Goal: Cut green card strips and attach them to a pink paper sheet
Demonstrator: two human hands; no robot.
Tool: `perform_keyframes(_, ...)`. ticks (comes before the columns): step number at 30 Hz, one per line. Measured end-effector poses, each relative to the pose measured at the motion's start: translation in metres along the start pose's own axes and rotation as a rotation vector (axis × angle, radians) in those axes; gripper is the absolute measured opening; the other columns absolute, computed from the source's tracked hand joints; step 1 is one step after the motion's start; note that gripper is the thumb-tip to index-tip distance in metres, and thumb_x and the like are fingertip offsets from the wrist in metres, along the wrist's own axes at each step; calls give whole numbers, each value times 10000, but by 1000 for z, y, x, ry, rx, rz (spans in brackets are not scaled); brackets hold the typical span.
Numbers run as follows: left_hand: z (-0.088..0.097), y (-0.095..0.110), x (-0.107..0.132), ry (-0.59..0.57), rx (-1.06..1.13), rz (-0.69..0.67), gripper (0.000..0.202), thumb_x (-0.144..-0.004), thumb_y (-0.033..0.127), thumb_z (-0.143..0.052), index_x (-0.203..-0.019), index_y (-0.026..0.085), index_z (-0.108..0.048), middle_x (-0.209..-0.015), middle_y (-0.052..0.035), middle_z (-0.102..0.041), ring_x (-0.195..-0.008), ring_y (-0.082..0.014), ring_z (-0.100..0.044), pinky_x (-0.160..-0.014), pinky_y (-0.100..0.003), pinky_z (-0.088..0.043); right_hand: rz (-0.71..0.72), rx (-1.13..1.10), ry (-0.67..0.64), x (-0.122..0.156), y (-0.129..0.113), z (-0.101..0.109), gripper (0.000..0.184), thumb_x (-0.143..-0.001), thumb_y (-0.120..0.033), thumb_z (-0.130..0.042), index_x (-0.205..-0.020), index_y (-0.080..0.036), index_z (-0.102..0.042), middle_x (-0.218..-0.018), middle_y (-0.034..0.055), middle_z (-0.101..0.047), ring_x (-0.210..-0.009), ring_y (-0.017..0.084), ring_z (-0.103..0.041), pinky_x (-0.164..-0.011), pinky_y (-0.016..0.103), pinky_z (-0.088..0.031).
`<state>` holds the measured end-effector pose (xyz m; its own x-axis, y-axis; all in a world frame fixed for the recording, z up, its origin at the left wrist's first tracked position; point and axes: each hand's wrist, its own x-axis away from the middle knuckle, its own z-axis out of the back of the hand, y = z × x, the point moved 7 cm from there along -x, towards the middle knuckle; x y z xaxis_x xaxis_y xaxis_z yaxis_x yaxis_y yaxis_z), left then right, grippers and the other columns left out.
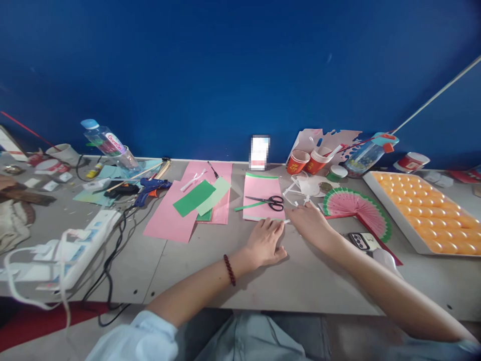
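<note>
My left hand (266, 242) lies palm down with fingers stretched over the lower edge of a pink paper sheet (257, 188). The sheet has a green strip along its top. Along its lower edge runs a narrow white strip (287, 221), its end sticking out to the right. The fingers of my right hand (308, 224) are bent and closed at that end; the fingertips are partly hidden. Black-handled scissors (276, 203) rest on the sheet, beside a thin green paper strip (250, 206). White paper scraps (300, 186) lie just beyond my right hand.
Left are pink sheets (169, 215), green paper (194, 197), a blue glue gun (150, 189) and a power strip (86, 245). Right are a pink-green paper fan (356, 205), paper cups (298, 161), a phone (363, 240) and a tray of orange balls (398, 228). A blue wall (225, 75) stands behind.
</note>
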<state>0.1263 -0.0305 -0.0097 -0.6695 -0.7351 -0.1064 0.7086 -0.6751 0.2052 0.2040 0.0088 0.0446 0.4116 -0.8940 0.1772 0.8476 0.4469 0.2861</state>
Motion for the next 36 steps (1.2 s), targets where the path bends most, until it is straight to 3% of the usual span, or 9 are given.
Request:
perform_keyframes(3,0,2,-2,3,-21,2,651,-785,405,-510,-1351,106,-392,-1115,-112,-547,-1032,-279,-438,-917,-396,-367,29,-11,-76,1,-1,-1,225,-802,-23,-510,-951,-111,-654,-903,155,-713,-951,296,-646,-803,359,-380)
perform_keyframes(11,-2,6,-2,36,-21,-2,628,-793,372,-488,-1348,90,-405,-1136,-113,-546,-1019,-277,-446,-926,-395,-365,16,-38,-72,4,3,-1,230,-817,-19,-497,-948,-122,-656,-924,134,-705,-968,276,-634,-813,350,-360)
perform_keyframes(20,-3,6,-5,20,-49,2,585,-805,378,-497,-1314,98,-432,-1129,-124,-542,-1001,-280,-434,-894,-403,-375,-42,-136,72,5,12,-3,220,-833,-66,-495,-825,-167,-690,-908,100,-670,-931,234,-594,-794,330,-306)
perform_keyframes(31,-1,7,-2,44,-27,7,588,-830,339,-469,-1354,79,-406,-1129,-137,-554,-1019,-283,-439,-903,-406,-380,-89,-167,126,9,14,-2,237,-829,-68,-478,-813,-172,-691,-898,87,-649,-942,227,-559,-828,344,-260)
perform_keyframes(36,0,6,-1,52,-13,13,544,-832,332,-483,-1330,119,-435,-1121,-122,-544,-1044,-283,-443,-912,-408,-387,-97,-174,137,8,13,-5,241,-830,-79,-462,-816,-168,-685,-905,91,-647,-943,225,-554,-836,342,-265)
